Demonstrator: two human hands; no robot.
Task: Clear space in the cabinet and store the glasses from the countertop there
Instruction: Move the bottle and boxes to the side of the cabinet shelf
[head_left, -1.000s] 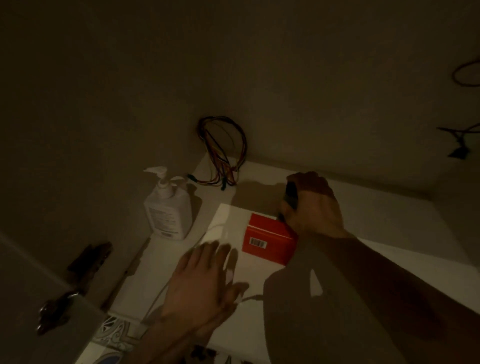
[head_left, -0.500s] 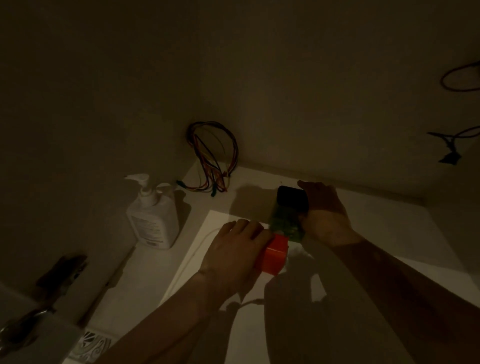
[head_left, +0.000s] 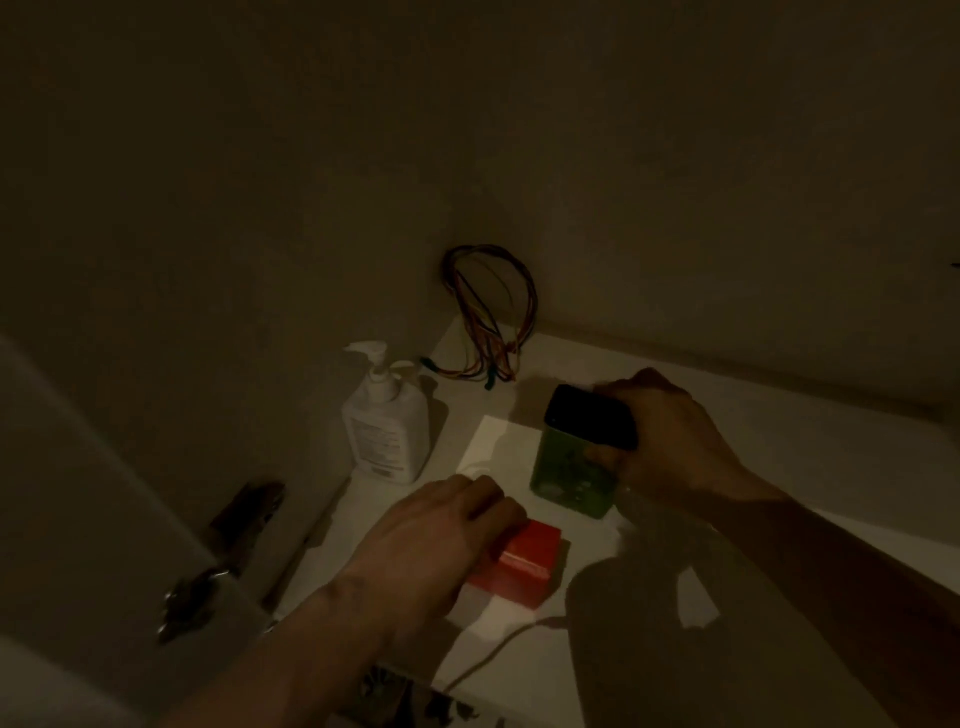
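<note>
The dim cabinet interior (head_left: 519, 130) filled most of the view, its back and side walls in deep shadow and its pale shelf (head_left: 779, 467) catching what light there was. At the lower left, the open cabinet door (head_left: 78, 519) stood with its metal hinge (head_left: 208, 571) showing against the edge. A flat white board or sheet (head_left: 504, 447) lay on the shelf under the smaller items, and a thin pale cord (head_left: 498, 644) trailed across its near part.

The right hand (head_left: 670, 436) reached in from the lower right, its grip wrapped around the upper part of a green translucent container (head_left: 566, 467) with a black lid (head_left: 587, 415); the container was tilted, its base close to or on the white sheet, and I could not tell which. The left hand (head_left: 431, 540) came in from the bottom centre, fingers curled over the near-left side of a small red box (head_left: 524, 566) that sat on the sheet, just in front of the green container. Whether those fingers actually gripped the box or only rested on it could not be told.

A white pump bottle (head_left: 387, 426) stood upright on the shelf by the left wall, apart from both hands. Behind it, in the back corner, a looped bundle of coloured wires (head_left: 488, 317) leaned against the wall with its ends on the shelf.

No glasses could be made out in the dark view.
</note>
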